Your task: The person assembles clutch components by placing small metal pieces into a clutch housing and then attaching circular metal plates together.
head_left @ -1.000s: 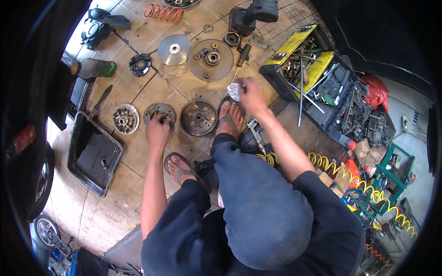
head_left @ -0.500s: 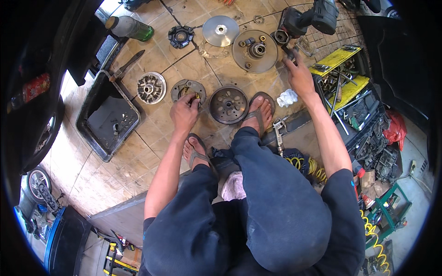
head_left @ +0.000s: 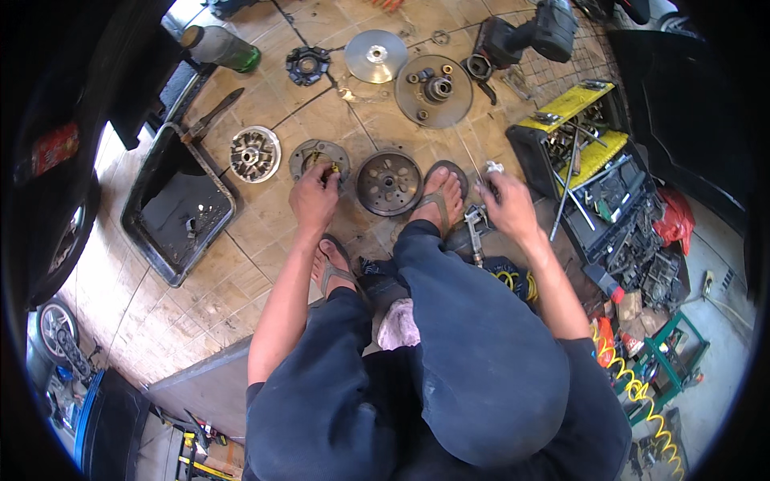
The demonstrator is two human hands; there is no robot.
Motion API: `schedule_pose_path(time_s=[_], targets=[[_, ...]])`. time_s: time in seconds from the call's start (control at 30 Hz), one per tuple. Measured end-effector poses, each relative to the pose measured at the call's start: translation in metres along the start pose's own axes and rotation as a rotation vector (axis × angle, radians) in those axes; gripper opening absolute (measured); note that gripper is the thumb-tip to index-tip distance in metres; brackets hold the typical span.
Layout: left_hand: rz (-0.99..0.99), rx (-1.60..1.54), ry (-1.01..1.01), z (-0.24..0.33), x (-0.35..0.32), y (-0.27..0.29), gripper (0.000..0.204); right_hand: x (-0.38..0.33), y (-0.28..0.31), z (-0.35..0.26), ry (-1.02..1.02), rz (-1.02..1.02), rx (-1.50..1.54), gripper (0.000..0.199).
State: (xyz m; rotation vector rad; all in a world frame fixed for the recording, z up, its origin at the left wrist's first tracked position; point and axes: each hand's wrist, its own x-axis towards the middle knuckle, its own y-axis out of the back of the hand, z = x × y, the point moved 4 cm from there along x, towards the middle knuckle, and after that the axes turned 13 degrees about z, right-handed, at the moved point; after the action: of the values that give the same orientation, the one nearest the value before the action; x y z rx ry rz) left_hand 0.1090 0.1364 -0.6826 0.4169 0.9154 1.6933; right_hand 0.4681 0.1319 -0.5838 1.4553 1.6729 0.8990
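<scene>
I squat on a tiled floor among dismantled round metal parts. My left hand (head_left: 314, 197) rests fingers-down on a round clutch plate (head_left: 308, 154), gripping its near edge. My right hand (head_left: 507, 207) is closed on a small white rag or piece (head_left: 492, 168), just right of my sandalled foot (head_left: 437, 195). A dark round drum (head_left: 389, 182) lies between the two hands. A metal air tool (head_left: 475, 224) lies on the floor under my right hand.
A black drip tray (head_left: 143, 202) lies at the left. A finned pulley (head_left: 254, 154), a shiny disc (head_left: 375, 55) and a larger hub plate (head_left: 434, 90) lie farther out. An open yellow-and-black toolbox (head_left: 589, 164) stands right. A power tool (head_left: 529, 36) and green bottle (head_left: 220, 46) sit far.
My right hand has drawn back from the far parts to beside my foot, still with the white piece. The view has shifted. My left hand stays on the clutch plate.
</scene>
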Motion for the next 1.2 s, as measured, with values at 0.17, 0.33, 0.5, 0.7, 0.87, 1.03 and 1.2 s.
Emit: schedule_pose_path(time_s=[0.17, 0.33, 0.5, 0.7, 0.87, 1.03, 1.2], targets=[[0.026, 0.023, -0.046, -0.007, 0.001, 0.000, 0.024, -0.095, -0.015, 0.040, -0.579, -0.045, -0.070, 0.028], [-0.020, 0.064, -0.021, -0.007, 0.001, 0.000, 0.023, -0.110, -0.043, 0.031, -0.637, -0.129, 0.008, 0.029], [0.026, 0.034, -0.081, -0.010, 0.001, -0.002, 0.022, -0.107, -0.070, 0.051, -0.701, -0.235, 0.317, 0.028], [0.014, 0.026, -0.041, -0.001, 0.000, -0.001, 0.019, -0.128, -0.047, 0.060, -1.309, -0.371, 1.182, 0.032], [0.039, 0.013, -0.058, -0.005, 0.001, 0.001, 0.018, -0.154, -0.005, 0.086, -1.137, -0.493, 0.828, 0.030], [0.036, 0.023, -0.051, -0.013, 0.001, -0.001, 0.022, -0.130, -0.024, 0.074, -0.998, -0.142, 0.769, 0.025], [0.031, 0.066, 0.002, -0.014, 0.001, -0.005, 0.024, -0.125, -0.001, 0.057, -1.041, -0.431, 0.533, 0.022]])
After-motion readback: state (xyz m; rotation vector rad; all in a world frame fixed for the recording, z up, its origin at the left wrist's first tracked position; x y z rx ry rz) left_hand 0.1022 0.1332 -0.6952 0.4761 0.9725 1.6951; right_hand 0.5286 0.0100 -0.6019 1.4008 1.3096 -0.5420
